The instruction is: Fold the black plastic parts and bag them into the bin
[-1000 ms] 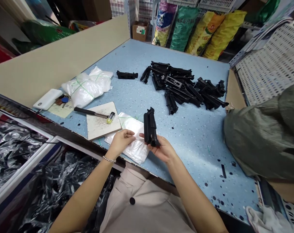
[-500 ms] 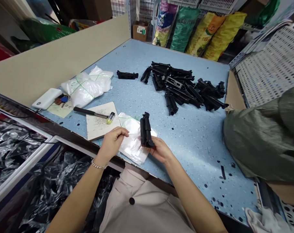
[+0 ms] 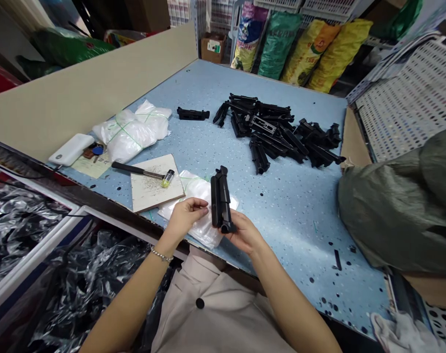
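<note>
My right hand (image 3: 243, 233) holds a long black plastic part (image 3: 221, 201), gripping its lower end while the part stands tilted upward above the table. Just left of it is my left hand (image 3: 189, 215), with thumb and forefinger reaching toward the part and slightly apart; nothing shows between them. Beneath both hands lies a flat stack of clear plastic bags (image 3: 204, 235) with a green tie. Farther back is a heap of similar black plastic parts (image 3: 267, 127), and a single black part (image 3: 192, 114) lies to its left.
A hammer (image 3: 142, 171) rests on a pale board (image 3: 155, 189) at the left. Behind it are tied plastic bags (image 3: 125, 132) and a white power bank (image 3: 71, 149). A dark green sack (image 3: 399, 206) bulges at the right edge, and black scraps (image 3: 337, 260) dot the blue table (image 3: 289, 211).
My left hand has moved right, from the bag stack's left edge to beside the black part. The part has turned slightly in my right hand and come a little nearer.
</note>
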`<state>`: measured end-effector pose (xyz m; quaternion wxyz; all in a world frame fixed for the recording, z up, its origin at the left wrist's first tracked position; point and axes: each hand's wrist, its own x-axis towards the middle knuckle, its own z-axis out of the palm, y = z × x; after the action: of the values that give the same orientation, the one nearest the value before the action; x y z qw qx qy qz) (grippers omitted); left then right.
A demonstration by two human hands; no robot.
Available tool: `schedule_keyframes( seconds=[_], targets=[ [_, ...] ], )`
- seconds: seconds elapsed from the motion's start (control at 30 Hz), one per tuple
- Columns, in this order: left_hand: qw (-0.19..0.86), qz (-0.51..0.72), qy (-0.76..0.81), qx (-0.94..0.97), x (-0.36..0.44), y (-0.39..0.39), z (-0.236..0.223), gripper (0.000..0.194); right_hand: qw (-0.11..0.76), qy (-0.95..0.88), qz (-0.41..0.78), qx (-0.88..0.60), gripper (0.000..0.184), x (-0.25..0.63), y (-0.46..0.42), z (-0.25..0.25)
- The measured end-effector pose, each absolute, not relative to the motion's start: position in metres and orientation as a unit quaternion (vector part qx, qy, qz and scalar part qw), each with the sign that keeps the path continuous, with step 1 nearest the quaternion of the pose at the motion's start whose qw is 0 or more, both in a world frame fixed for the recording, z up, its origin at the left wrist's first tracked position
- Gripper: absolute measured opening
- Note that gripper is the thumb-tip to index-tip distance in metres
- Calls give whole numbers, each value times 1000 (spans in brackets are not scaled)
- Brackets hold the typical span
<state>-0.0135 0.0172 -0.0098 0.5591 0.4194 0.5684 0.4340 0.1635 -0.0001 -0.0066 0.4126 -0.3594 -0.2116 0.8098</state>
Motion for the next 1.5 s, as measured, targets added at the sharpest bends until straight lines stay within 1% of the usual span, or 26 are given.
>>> schedule_keyframes(
  seconds=[0.1, 0.13, 0.2, 0.27, 0.3, 0.37, 0.47, 0.57, 0.63, 0.73, 0.83, 0.9, 0.97, 1.03, 1.13, 1.2, 1.23, 1.3, 1.37, 1.4, 1.47, 1.5],
  targets=[
    [533, 448, 567, 441, -17, 16, -10, 23, 424, -210, 788, -394, 25, 159, 7, -15],
    [499, 447, 576, 468, -23, 16, -9, 19, 428, -208, 780, -406, 26, 159, 10, -18],
    [391, 419, 604, 555, -40, 15, -4, 14, 435, -205, 769, -422, 27, 160, 13, -23],
    [268, 357, 623, 642, -57, 15, 1, 24, 435, -211, 761, -433, 28, 162, 14, -25],
    [224, 328, 626, 671, -62, 15, 2, 29, 434, -217, 757, -438, 29, 162, 13, -25],
    [193, 299, 627, 693, -66, 15, 3, 33, 436, -235, 746, -445, 30, 161, 10, -21],
    [248, 329, 637, 652, -58, 17, 0, 23, 446, -257, 739, -435, 31, 161, 3, -12],
    [318, 352, 628, 618, -47, 19, -5, 19, 443, -266, 752, -410, 30, 168, -6, -1],
    [344, 339, 597, 641, -42, 21, -7, 25, 416, -256, 785, -382, 30, 175, -13, 3],
    [365, 328, 559, 668, -42, 24, -9, 40, 325, -203, 864, -325, 30, 185, -25, -3],
    [343, 337, 554, 679, -45, 23, -8, 50, 250, -113, 920, -281, 28, 190, -30, -18],
    [309, 330, 542, 708, -43, 16, -6, 55, 233, -59, 933, -268, 32, 189, -29, -25],
    [284, 315, 509, 749, -38, 3, -1, 59, 251, -42, 925, -282, 38, 185, -25, -28],
    [278, 307, 468, 781, -30, -14, 5, 64, 303, -82, 891, -329, 42, 177, -20, -25],
    [307, 301, 422, 798, -18, -37, 12, 68, 393, -207, 790, -422, 53, 163, -18, -18],
    [326, 292, 404, 803, -12, -45, 15, 68, 423, -267, 737, -455, 60, 154, -19, -15],
    [335, 283, 400, 805, -10, -46, 17, 68, 433, -288, 717, -464, 58, 150, -21, -14],
    [345, 271, 400, 805, -8, -46, 20, 64, 446, -336, 678, -478, 45, 145, -27, -11],
    [344, 280, 409, 798, -13, -46, 28, 54, 447, -406, 635, -482, 32, 142, -35, -5],
    [341, 286, 421, 790, -20, -49, 35, 47, 432, -443, 632, -467, 29, 141, -40, -1],
    [336, 277, 469, 768, -50, -61, 51, 37, 365, -488, 684, -400, 30, 141, -48, 9],
    [338, 252, 505, 753, -71, -70, 59, 36, 328, -493, 720, -363, 31, 142, -51, 13]
  ],
)
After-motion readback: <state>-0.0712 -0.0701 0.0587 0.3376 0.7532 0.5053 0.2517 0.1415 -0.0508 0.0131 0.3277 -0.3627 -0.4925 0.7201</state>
